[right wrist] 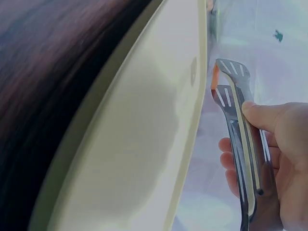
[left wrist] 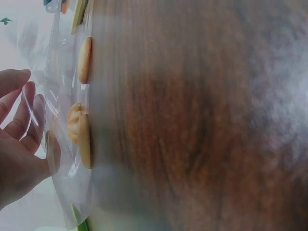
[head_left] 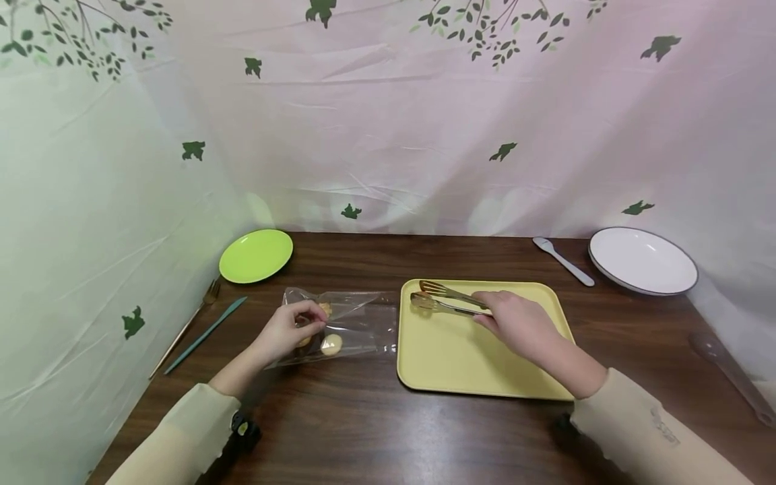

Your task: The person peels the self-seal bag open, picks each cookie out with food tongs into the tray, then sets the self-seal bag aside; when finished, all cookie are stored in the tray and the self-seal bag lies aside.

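A clear plastic bag [head_left: 366, 327] with several round cookies [head_left: 331, 345] inside lies on the table, left of the yellow tray [head_left: 479, 367]. My left hand [head_left: 285, 333] pinches the upper film of the bag between thumb and fingertips, and the left wrist view shows the film lifted above the cookies [left wrist: 84, 60]. Over the tray, my right hand [head_left: 521, 323] grips a pair of metal tongs [right wrist: 236, 125] by the arms. The slotted tips of the tongs point left, spread apart, with nothing between them.
A green plate [head_left: 256, 256] stands at the back left, with a fork [head_left: 188, 327] and a teal knife [head_left: 206, 335] before it. At the back right are a light-coloured spoon or spreader [head_left: 564, 261] and a white dish [head_left: 642, 259]. A brown spoon [head_left: 730, 374] lies far right.
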Demonstrator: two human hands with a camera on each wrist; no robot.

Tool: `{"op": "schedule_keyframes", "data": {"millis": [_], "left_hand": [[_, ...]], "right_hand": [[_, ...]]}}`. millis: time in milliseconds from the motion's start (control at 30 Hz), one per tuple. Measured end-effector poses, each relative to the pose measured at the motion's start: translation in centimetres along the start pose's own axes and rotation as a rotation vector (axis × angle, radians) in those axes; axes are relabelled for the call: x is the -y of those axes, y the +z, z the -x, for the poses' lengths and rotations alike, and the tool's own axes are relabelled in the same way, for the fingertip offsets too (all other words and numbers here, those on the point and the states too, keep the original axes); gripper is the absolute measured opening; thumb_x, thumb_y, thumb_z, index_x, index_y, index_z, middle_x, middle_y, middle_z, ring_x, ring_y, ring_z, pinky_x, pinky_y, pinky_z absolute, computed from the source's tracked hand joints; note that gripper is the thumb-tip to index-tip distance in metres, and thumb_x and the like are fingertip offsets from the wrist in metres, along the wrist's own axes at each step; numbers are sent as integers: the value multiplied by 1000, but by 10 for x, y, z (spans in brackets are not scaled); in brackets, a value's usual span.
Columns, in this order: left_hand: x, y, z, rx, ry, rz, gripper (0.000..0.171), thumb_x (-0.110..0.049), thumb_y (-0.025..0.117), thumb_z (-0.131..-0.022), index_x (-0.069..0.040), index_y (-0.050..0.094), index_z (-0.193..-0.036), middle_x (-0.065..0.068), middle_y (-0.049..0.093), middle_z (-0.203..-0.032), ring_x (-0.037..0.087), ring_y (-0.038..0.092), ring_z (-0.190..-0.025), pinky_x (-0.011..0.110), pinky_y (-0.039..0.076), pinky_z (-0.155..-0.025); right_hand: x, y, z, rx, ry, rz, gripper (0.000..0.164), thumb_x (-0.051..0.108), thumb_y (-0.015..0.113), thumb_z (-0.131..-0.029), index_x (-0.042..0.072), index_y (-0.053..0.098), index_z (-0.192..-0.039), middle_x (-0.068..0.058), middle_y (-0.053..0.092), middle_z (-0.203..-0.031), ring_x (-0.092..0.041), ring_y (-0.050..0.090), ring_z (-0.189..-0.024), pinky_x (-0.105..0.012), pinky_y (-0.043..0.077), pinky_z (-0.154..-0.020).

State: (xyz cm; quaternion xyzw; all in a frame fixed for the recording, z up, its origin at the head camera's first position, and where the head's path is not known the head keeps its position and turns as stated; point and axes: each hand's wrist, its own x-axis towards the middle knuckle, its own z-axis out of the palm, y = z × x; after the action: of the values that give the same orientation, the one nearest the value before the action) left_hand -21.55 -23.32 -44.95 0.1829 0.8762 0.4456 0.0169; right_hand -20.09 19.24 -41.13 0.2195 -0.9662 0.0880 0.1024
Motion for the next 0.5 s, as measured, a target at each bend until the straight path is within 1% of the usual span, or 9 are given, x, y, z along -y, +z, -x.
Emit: {"op": "schedule_keyframes", "data": {"millis": [200,367,500], "left_hand": [[-2,-2,3,-20,-3,-8,8,-11,69,-87,-10,68,-95,0,66,-88,16,59,-82,36,47,-76],[-5,-2,2,0,-12,0,7,-12,68,-88,-10,68,-95,-1,65,-88,14,59,-82,34,47,-77],[-8,0,0,3,-8,4,7,-11,69,-87,-9,68,-94,-2,65,-86,14,59,-81,35,47,-77]], "right_hand": [[-9,7,-3,36,29,18,40,32,69,-86,11,62,-120,-10,70,-102,-28,66,-93,-45,51,-62],[-12,10,-2,47,50,37,41,33,71,-85,11,63,-119,-10,70,-100,-27,66,-91,-43,50,-58],[-14,12,1,45,56,45,42,33,71,-85,10,63,-119,-12,70,-102,-28,66,-93,-43,51,-58]]}}
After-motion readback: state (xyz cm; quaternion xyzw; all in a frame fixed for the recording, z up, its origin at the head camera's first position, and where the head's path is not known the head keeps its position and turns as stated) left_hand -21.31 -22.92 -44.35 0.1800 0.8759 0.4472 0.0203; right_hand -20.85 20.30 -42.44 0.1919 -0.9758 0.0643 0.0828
